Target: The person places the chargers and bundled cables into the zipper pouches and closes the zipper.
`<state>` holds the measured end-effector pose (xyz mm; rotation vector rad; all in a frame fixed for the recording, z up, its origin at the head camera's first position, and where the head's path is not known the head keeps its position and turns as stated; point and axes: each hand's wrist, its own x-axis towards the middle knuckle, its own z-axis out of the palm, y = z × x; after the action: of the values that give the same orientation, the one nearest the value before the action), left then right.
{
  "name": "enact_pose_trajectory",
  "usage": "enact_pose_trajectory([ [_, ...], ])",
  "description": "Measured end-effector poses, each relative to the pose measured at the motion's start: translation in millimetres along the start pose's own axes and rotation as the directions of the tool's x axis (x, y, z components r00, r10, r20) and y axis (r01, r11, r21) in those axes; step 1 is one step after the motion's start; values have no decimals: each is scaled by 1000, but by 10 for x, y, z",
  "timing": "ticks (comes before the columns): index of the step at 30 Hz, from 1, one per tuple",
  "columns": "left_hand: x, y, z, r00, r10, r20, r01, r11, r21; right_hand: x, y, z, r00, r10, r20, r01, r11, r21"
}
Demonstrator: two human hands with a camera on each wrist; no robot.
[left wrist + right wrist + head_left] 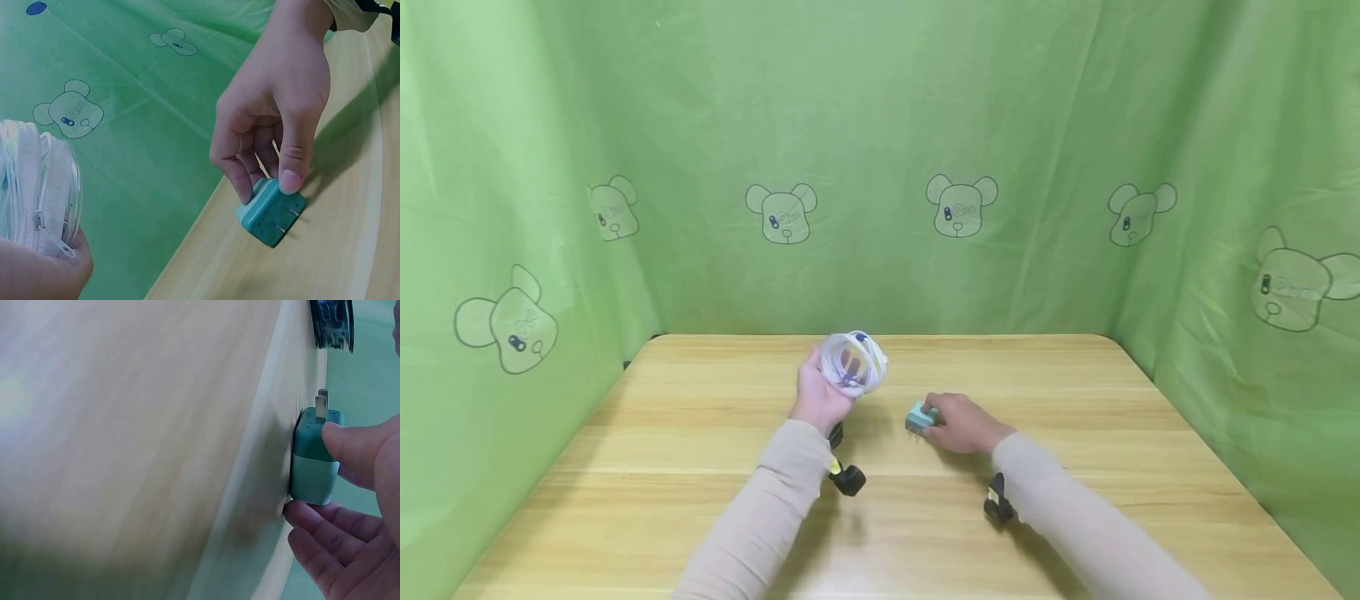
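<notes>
My left hand (822, 400) holds up a round clear pouch (853, 364) with a white zipped edge, its fingers showing through the clear side. In the left wrist view, a zipper pull hangs on the side of the pouch (39, 187). To the right, my right hand (964, 423) pinches a small teal plug charger (919, 417) between thumb and fingers, low over the table. Two metal prongs stick out of the charger (270, 215). The right wrist view shows the charger's (314, 472) darker prong end and paler body, with the thumb near the prongs.
A light wood-grain table (715, 517) lies under both hands. Green curtains (880, 100) with printed bear heads enclose it at the back and sides. Black wrist cameras, one at the left wrist (848, 481) and one at the right (997, 502), hang below the sleeves.
</notes>
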<state>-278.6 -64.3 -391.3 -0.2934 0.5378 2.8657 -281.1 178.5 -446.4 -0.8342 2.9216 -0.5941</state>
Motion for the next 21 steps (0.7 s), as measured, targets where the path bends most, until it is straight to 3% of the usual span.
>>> enact_pose_trajectory([
  [11, -21, -98, 1, 998, -17, 59, 16, 1000, 19, -166, 246, -148, 998, 67, 14, -68, 998, 18],
  [21, -34, -151, 22, 998, -38, 50, 37, 999, 19, -279, 396, -243, 995, 97, 8, -97, 995, 19],
])
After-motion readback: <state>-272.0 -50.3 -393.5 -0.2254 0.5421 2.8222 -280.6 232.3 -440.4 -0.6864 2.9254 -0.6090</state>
